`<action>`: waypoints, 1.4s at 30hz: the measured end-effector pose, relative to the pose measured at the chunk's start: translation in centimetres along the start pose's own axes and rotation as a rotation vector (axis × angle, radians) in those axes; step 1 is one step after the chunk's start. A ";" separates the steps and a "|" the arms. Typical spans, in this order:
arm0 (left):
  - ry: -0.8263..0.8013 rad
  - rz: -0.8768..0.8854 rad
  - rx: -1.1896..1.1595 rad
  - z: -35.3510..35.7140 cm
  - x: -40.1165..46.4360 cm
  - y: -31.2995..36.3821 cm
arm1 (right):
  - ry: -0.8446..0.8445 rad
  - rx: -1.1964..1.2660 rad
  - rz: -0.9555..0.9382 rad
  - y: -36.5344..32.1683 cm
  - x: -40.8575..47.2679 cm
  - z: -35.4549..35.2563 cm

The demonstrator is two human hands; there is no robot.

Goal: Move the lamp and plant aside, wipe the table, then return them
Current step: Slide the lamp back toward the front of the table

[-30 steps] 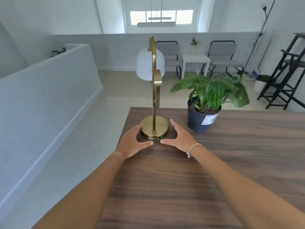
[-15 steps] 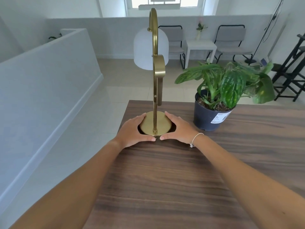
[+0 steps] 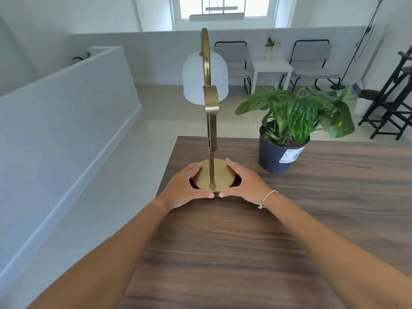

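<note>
A brass lamp (image 3: 211,139) with a curved stem and a white dome shade stands upright near the far left corner of the dark wood table (image 3: 245,241). My left hand (image 3: 182,188) wraps the left side of its round base and my right hand (image 3: 245,186) wraps the right side, thumbs nearly meeting at the front. The base rests on the tabletop. To the right of the lamp a leafy green plant (image 3: 296,112) stands in a dark pot (image 3: 274,155) with a white label.
The table's left edge drops to a pale tiled floor beside a low white wall (image 3: 66,121). Beyond the table stand two grey chairs (image 3: 312,61), a small white side table (image 3: 270,68) and a black rack (image 3: 392,94) at the right.
Both hands moved from hovering beside the lamp base to closing around it. The camera has come closer to the lamp.
</note>
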State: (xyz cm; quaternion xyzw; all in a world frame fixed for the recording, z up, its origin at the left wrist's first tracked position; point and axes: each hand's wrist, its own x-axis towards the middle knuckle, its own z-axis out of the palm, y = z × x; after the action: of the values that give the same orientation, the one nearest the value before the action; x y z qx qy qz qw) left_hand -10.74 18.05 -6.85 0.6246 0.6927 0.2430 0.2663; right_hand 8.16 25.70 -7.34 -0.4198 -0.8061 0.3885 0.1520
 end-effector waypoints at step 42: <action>0.089 0.016 0.076 3.2 -12.2 1.9 | -0.026 -0.030 -0.080 -0.8 -12.0 2.6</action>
State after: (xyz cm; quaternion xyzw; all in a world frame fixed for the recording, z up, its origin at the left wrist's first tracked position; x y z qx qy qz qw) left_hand -6.19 6.13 -7.16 0.6283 0.7076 0.2461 0.2096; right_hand 13.44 14.57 -7.41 -0.3846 -0.8298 0.3754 0.1503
